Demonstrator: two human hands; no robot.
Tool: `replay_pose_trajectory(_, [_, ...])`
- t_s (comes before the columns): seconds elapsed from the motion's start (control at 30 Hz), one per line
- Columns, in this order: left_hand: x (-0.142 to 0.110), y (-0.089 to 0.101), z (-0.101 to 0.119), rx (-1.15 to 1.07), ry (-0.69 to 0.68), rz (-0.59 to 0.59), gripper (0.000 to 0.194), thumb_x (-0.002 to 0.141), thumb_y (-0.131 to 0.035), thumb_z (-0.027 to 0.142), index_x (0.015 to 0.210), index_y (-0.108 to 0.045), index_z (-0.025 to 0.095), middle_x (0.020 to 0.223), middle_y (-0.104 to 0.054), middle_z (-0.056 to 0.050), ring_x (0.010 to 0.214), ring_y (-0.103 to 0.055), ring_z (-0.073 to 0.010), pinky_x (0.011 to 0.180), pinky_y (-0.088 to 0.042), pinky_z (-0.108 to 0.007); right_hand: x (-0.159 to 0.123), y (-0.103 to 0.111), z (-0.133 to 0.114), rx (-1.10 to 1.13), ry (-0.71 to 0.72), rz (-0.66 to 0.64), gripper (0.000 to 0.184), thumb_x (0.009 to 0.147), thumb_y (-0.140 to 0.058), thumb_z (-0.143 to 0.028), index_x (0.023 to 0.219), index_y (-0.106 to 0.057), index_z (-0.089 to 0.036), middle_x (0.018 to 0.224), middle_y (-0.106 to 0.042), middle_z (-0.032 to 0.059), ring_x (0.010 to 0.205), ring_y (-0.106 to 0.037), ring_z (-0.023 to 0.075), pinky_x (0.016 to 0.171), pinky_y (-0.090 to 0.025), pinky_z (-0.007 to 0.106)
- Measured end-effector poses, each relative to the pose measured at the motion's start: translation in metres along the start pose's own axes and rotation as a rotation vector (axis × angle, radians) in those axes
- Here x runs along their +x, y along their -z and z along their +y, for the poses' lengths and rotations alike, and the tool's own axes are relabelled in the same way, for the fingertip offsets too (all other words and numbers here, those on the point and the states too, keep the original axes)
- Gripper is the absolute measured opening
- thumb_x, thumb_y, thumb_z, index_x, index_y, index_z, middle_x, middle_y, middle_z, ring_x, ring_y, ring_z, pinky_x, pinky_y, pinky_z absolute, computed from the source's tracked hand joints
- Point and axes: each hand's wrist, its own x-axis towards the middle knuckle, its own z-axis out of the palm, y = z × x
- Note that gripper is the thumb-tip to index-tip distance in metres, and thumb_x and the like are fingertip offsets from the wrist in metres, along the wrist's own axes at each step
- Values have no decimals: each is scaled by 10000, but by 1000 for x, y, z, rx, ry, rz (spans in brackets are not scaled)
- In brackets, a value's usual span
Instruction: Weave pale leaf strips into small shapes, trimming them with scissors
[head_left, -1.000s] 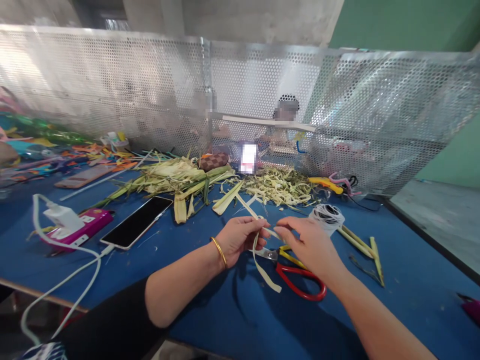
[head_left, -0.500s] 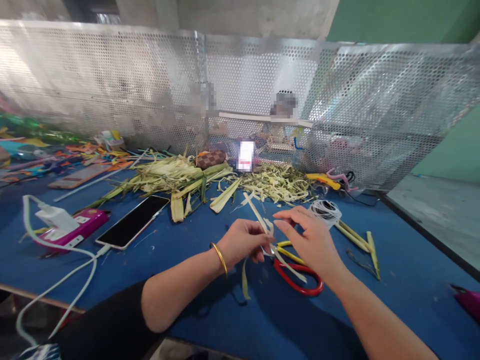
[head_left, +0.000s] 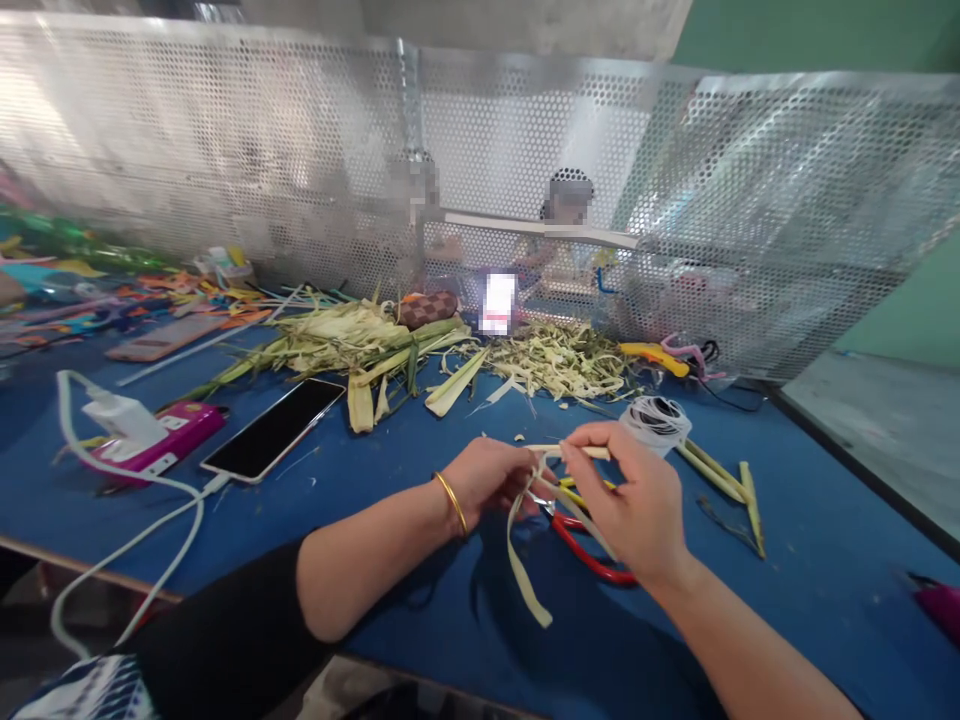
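Note:
Pale flat plant-leaf strips (head_left: pixel 525 570) cross each other between my two hands. My left hand (head_left: pixel 491 480), a gold bangle at its wrist, pinches them where they meet, and one end dangles down toward the table. With thumb and forefinger, my right hand (head_left: pixel 630 490) grips another end of the strips, which sticks out to the right. Beneath the hands lie scissors (head_left: pixel 585 550) with red and yellow handles, partly covered by the right hand and the strips. A coil of white cord (head_left: pixel 655 424) is just beyond the right hand.
Dry leaf pieces (head_left: pixel 337 335) and pale shavings (head_left: pixel 562 360) are heaped at the back by a perforated metal screen (head_left: pixel 262 170). A phone (head_left: pixel 275 430), cabled to a purple power strip (head_left: pixel 161 445), lies left. Cut stalks (head_left: pixel 750 505) lie right. People sit behind the screen.
My right hand, apart from the strips half a second ago, has closed on one end and holds it out to the right. My left hand keeps its pinch.

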Motion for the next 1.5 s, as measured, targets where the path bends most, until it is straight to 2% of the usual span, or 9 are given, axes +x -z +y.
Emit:
replay_pose_trajectory(0.17, [3,9,10,-287,15,67,236,852,-554,257,737,-691,104,628,-677,-36,482,-576,-82,441,-398,-172,-13,-12,1,-208,417,-67,106,873,-506,-113,850,-578,-187,730,-688,37,652,-619,153,670,-432,276])
replay_pose_trajectory(0.33, [1,7,15,-378,-33,132,227,856,-584,270,754,-688,95,655,-681,-32,504,-574,-59,349,-295,-143,-19,-26,3,-207,328,-117,116,889,-474,-126,854,-565,-189,643,-642,7,567,-564,156,593,-395,271])
replay_pose_trajectory(0.47, [-2,7,18,-507,29,95,233,896,-534,236,779,-672,90,622,-652,-18,495,-583,-56,375,-386,-120,-18,-30,4,-252,306,-145,141,907,-452,-147,827,-559,-193,595,-620,-12,503,-521,148,556,-357,271])
replay_pose_trajectory(0.77, [3,4,11,-577,-46,93,215,886,-540,215,762,-654,82,614,-618,-19,501,-581,-70,499,-497,-157,-16,-24,-1,-359,539,-98,178,880,-521,-114,1035,-606,-139,918,-670,98,886,-595,213,833,-413,356])
replay_pose_trajectory(0.9, [1,-3,2,-426,-113,19,235,761,-695,309,728,-681,77,647,-646,-49,573,-586,-97,550,-474,-178,-17,-28,-7,-293,640,-185,184,897,-479,-94,970,-633,-162,861,-658,62,834,-581,187,880,-414,365])
replay_pose_trajectory(1.0, [-1,-5,-3,-294,-212,7,367,614,-784,434,653,-668,89,596,-616,-28,539,-540,-86,527,-432,-180,-15,-26,-5,-168,508,-109,146,898,-487,-116,897,-615,-187,851,-651,52,813,-579,180,821,-430,353])
replay_pose_trajectory(1.13, [-2,-4,-2,-160,-251,17,453,594,-745,551,630,-655,109,593,-620,-31,538,-544,-98,573,-462,-223,-10,-22,7,33,-22,28,140,888,-513,-256,769,-558,-196,811,-628,57,785,-578,188,707,-451,318])
replay_pose_trajectory(1.27, [-1,-3,-1,-57,-279,2,414,645,-704,533,684,-663,122,619,-635,-37,536,-549,-101,551,-464,-222,-8,-28,17,309,-526,-121,265,858,-502,-396,668,-488,-211,569,-521,-27,519,-479,137,493,-396,258])
replay_pose_trajectory(1.5, [0,-1,-2,-44,-272,38,221,682,-661,351,695,-603,138,590,-619,-26,505,-534,-101,510,-460,-215,-8,-33,17,249,-553,-108,291,828,-509,-401,613,-435,-218,514,-483,-45,485,-427,120,444,-302,240])
